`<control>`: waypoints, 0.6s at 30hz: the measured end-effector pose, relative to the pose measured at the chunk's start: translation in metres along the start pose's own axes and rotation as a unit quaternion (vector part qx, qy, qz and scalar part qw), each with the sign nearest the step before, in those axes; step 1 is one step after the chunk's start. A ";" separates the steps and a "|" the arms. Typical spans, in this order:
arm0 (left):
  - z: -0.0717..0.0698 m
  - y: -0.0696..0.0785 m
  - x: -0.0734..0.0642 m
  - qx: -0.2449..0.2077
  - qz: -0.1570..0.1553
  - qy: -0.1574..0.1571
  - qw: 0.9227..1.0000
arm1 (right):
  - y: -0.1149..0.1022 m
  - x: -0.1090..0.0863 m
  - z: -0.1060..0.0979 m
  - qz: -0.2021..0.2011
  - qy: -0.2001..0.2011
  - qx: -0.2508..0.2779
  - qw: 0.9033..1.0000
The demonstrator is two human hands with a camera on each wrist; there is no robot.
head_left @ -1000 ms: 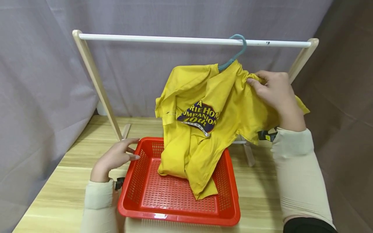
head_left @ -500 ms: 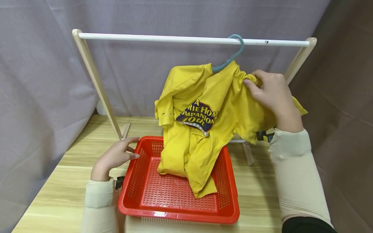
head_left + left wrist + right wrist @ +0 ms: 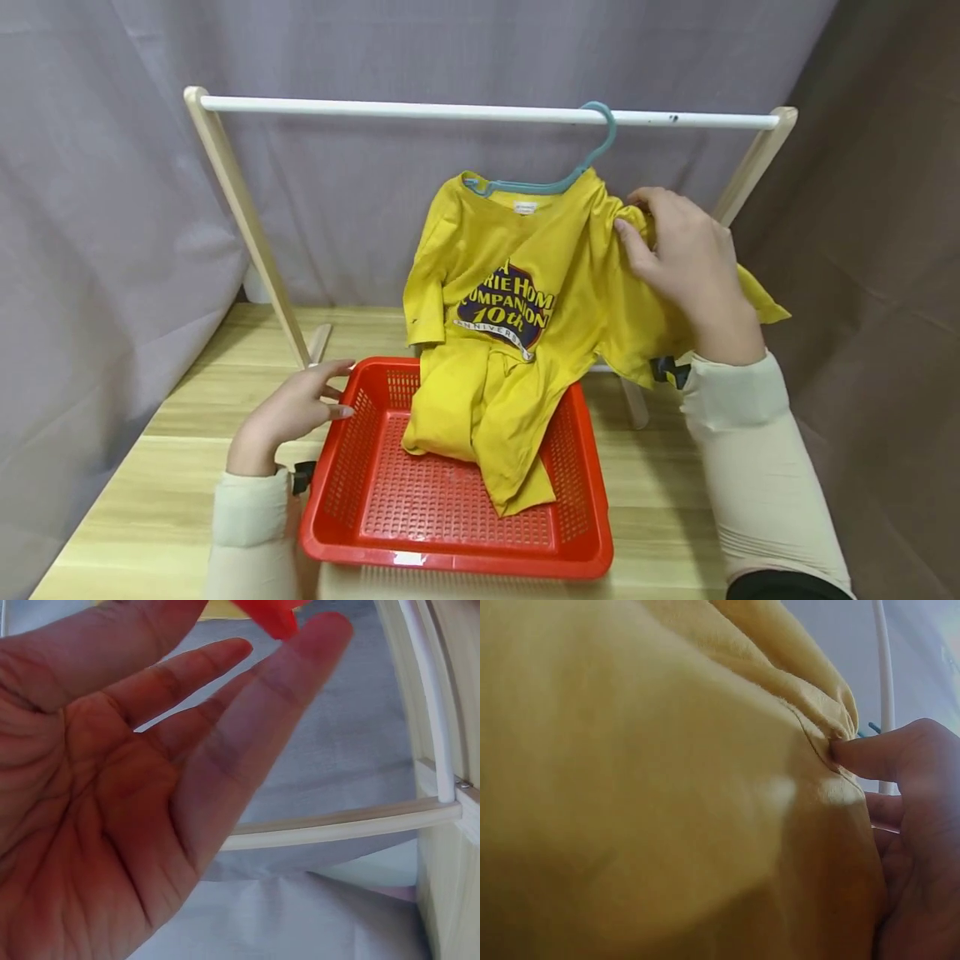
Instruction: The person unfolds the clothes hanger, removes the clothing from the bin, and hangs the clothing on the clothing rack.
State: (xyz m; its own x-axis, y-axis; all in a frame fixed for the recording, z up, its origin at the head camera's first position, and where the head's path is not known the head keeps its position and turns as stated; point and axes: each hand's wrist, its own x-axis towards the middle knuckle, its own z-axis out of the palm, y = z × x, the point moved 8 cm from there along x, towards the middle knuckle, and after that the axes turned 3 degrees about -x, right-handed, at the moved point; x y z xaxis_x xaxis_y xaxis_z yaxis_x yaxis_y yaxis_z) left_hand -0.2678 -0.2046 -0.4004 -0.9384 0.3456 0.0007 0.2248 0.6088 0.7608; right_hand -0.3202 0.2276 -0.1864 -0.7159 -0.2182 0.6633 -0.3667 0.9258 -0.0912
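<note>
A yellow T-shirt [image 3: 570,275] with a dark printed badge hangs on a teal hanger [image 3: 601,143] hooked over the white rail [image 3: 420,111]. My right hand [image 3: 690,258] pinches the shirt's right-hand shoulder between thumb and fingers; the right wrist view shows the thumb [image 3: 870,754] pressing the cloth. Inside the neckline, the hanger's left arm lies exposed, its end near the left shoulder. The other arm is hidden under the cloth. My left hand [image 3: 288,412], fingers extended, rests at the left rim of a red basket [image 3: 457,560]. The shirt's lower part hangs into this basket.
Pale wooden posts [image 3: 243,217] carry the rail at both ends, with feet on the light wood table [image 3: 180,475]. Grey curtain [image 3: 337,208] hangs close behind the rack, and darker cloth [image 3: 885,275] covers the right side.
The shirt's left shoulder has shifted back, so the neckline spreads open and shows the label and hanger arm. My right hand has moved slightly left with the cloth. My left hand stays at the basket.
</note>
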 end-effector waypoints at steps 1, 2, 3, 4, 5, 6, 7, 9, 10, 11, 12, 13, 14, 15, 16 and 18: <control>0.000 0.001 -0.001 0.005 0.000 -0.001 1.000 | -0.001 -0.001 0.000 -0.006 0.011 0.004 1.000; -0.001 0.003 -0.001 0.010 0.003 -0.001 1.000 | -0.002 -0.001 0.000 -0.012 0.021 0.009 1.000; -0.003 0.005 -0.001 0.017 0.006 -0.002 1.000 | -0.003 -0.002 0.000 -0.017 0.031 0.011 0.999; -0.005 0.009 -0.001 0.025 0.009 0.000 1.000 | -0.003 -0.003 0.000 -0.023 0.039 0.014 0.999; -0.007 0.014 -0.001 0.033 0.013 0.000 0.999 | -0.003 -0.003 0.000 -0.027 0.047 0.015 0.998; -0.010 0.019 -0.001 0.043 0.017 0.002 0.999 | -0.003 -0.003 0.000 -0.030 0.053 0.017 0.998; -0.013 0.025 -0.001 0.052 0.021 0.003 0.998 | -0.003 -0.004 0.000 -0.034 0.058 0.019 0.998; -0.018 0.036 -0.001 0.067 0.026 0.005 0.997 | -0.003 -0.004 0.001 -0.041 0.064 0.022 0.997; -0.021 0.042 0.000 0.076 0.028 0.006 0.997 | -0.003 -0.004 0.001 -0.044 0.066 0.024 0.997; -0.023 0.048 0.001 0.083 0.031 0.005 0.996 | -0.003 -0.004 0.002 -0.046 0.068 0.027 0.996; -0.024 0.053 0.002 0.093 0.033 0.005 0.995 | -0.003 -0.004 0.002 -0.049 0.071 0.031 0.996; -0.026 0.059 0.003 0.100 0.037 0.004 0.994 | -0.004 -0.004 0.002 -0.054 0.075 0.033 0.995; -0.027 0.065 0.005 0.108 0.041 0.003 0.993 | -0.004 -0.004 0.002 -0.058 0.080 0.037 0.994; -0.027 0.071 0.008 0.115 0.044 0.002 0.992 | -0.005 -0.005 0.002 -0.062 0.086 0.040 0.994; -0.027 0.076 0.011 0.124 0.047 0.001 0.991 | -0.005 -0.005 0.002 -0.068 0.093 0.043 0.992; -0.026 0.087 0.017 0.139 0.052 -0.001 0.989 | -0.007 -0.006 0.001 -0.081 0.109 0.052 0.989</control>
State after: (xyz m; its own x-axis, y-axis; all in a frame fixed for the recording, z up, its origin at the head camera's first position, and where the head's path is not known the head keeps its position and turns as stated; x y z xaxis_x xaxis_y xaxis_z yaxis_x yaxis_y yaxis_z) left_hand -0.2711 -0.1646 -0.3177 -0.9057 0.4185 0.0678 0.3843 0.7425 0.5486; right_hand -0.3142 0.2223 -0.1909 -0.5016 -0.2793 0.8187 -0.5339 0.8447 -0.0389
